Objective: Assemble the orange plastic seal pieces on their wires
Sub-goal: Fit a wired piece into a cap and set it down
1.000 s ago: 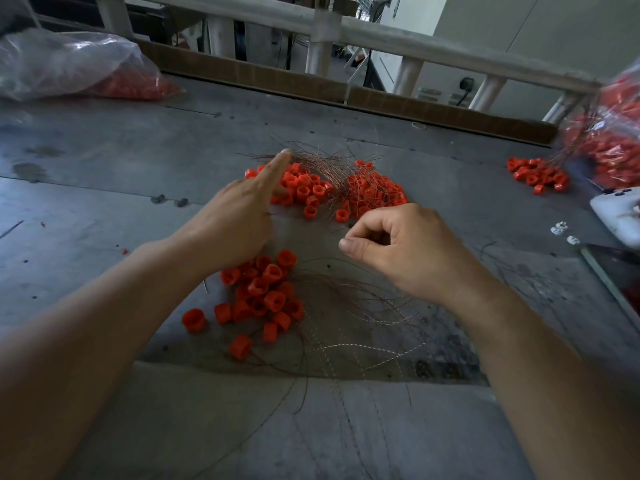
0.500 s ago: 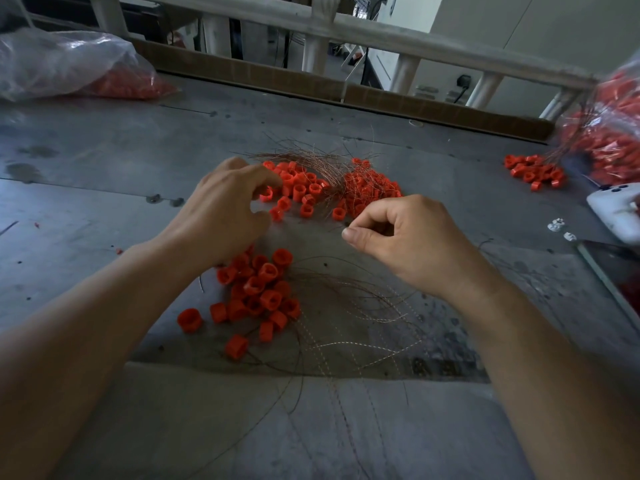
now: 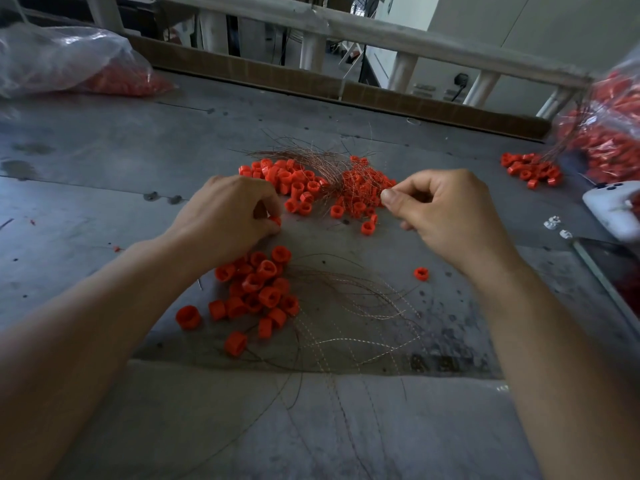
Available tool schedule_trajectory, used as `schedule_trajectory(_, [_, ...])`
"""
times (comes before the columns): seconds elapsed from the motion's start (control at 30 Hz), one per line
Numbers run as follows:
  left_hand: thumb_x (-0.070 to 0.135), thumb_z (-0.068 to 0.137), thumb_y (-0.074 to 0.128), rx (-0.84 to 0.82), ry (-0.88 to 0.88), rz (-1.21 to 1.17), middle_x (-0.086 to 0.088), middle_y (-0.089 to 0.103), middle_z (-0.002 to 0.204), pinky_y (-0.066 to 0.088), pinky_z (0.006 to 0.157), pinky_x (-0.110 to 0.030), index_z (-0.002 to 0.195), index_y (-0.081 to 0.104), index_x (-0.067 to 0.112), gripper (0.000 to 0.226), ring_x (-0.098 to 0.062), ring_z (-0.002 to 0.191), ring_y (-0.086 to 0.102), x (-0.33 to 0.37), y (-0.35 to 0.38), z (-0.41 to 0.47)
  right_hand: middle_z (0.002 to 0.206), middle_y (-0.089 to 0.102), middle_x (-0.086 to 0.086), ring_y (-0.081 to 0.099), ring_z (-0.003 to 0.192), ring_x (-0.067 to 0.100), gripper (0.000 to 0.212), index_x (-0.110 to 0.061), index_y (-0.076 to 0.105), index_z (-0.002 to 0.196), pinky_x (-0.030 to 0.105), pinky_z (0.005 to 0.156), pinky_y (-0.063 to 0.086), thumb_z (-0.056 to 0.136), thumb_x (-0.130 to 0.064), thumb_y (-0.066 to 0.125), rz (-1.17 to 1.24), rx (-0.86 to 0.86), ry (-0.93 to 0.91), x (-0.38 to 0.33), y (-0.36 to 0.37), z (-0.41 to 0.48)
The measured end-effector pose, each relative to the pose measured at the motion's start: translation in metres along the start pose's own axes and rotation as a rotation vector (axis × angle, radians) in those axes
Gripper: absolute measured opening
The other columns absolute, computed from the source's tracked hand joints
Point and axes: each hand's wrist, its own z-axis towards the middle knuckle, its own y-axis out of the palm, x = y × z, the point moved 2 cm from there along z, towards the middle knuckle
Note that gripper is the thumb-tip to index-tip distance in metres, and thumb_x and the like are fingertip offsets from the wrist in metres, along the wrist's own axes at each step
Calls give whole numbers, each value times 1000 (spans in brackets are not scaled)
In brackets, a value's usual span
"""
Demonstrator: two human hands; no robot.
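Note:
My left hand [image 3: 228,216] has its fingers curled round a small orange seal piece [image 3: 276,220] just above the grey table [image 3: 104,161]. My right hand [image 3: 446,213] pinches thumb against forefinger beside a pile of orange pieces tangled with thin wires [image 3: 360,188]; what it pinches is too fine to make out. A heap of loose orange caps [image 3: 294,183] lies behind my left hand. A nearer heap of orange seal bodies [image 3: 256,292] lies below it, with loose wires [image 3: 346,317] fanning out to the right.
One stray orange piece [image 3: 420,273] lies under my right wrist. Plastic bags of orange parts sit at the far left [image 3: 69,64] and far right [image 3: 609,126], a small orange pile [image 3: 530,168] near the latter. A white device [image 3: 613,206] lies at the right edge.
My left hand pulled back from the far heap with its fingers curling round an orange piece. My right hand rose a little toward the wired pile, still pinched.

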Motion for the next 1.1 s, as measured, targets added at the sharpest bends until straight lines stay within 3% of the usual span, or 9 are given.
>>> schedule_trajectory(0.17, [14, 76, 70, 79, -56, -83, 15, 55, 66, 35, 54, -9, 70, 63, 24, 13, -2, 63, 51, 2, -7, -4, 57, 54, -15, 50, 55, 0, 19, -27, 60, 66, 7, 48, 35, 84, -27, 64, -58, 8, 25, 11, 6, 4])
schedule_trajectory(0.27, [7, 75, 69, 133, -102, -282, 13, 61, 64, 40, 47, -3, 65, 57, 36, 34, -2, 59, 58, 8, -15, -10, 66, 55, -18, 51, 62, -2, 12, -27, 61, 74, 7, 57, 37, 85, -23, 64, -93, -18, 2, 15, 12, 5])
schedule_trajectory(0.37, [0, 77, 68, 93, -113, -523, 9, 68, 60, 49, 51, -8, 66, 63, 36, 38, -3, 55, 65, 15, -19, -18, 78, 55, -17, 52, 70, -2, 6, -22, 68, 87, 5, 66, 37, 85, -17, 64, -76, -48, -50, 14, 18, 6])
schedule_trajectory(0.5, [2, 72, 72, 39, -83, -609, 16, 69, 70, 49, 51, -9, 68, 64, 36, 35, -1, 56, 65, 26, -19, -27, 110, 57, -5, 48, 97, 1, 30, -23, 62, 117, -6, 74, 27, 88, -16, 59, -142, -177, -138, 11, 31, 4])
schedule_trajectory(0.63, [8, 71, 75, 9, -91, -627, 11, 70, 69, 52, 58, -11, 75, 65, 38, 31, -4, 59, 66, 28, -18, -27, 131, 51, 0, 43, 119, 12, 39, -23, 51, 129, 4, 82, 20, 93, -10, 49, -240, -261, -139, 15, 39, 6])
schedule_trajectory(0.73, [14, 71, 74, -41, -77, -691, 14, 70, 66, 46, 55, -5, 77, 66, 32, 21, -3, 56, 66, 30, -17, -28, 128, 52, 0, 42, 118, 14, 38, -19, 53, 128, 8, 88, 21, 92, -6, 48, -265, -260, -153, 18, 42, 8])
schedule_trajectory(0.93, [15, 69, 74, -49, -67, -712, 11, 70, 66, 50, 55, -9, 71, 66, 29, 17, -6, 55, 66, 33, -16, -28, 120, 55, 4, 48, 111, 18, 40, -14, 59, 121, 12, 91, 28, 85, 3, 55, -243, -89, -214, 14, 38, 10])
schedule_trajectory(1.0, [15, 69, 74, -55, -69, -719, 11, 70, 68, 50, 55, -9, 71, 66, 29, 17, -7, 57, 66, 33, -15, -28, 126, 53, 3, 48, 113, 15, 42, -14, 57, 124, 11, 92, 27, 85, 3, 55, -250, -120, -214, 15, 40, 10])
schedule_trajectory(1.1, [17, 68, 74, -65, -62, -709, 13, 70, 69, 49, 54, -8, 73, 66, 29, 16, -4, 56, 66, 34, -14, -28, 121, 57, 3, 49, 98, 7, 42, -13, 57, 123, 9, 87, 32, 84, 3, 57, -219, -163, -202, 17, 43, 8])
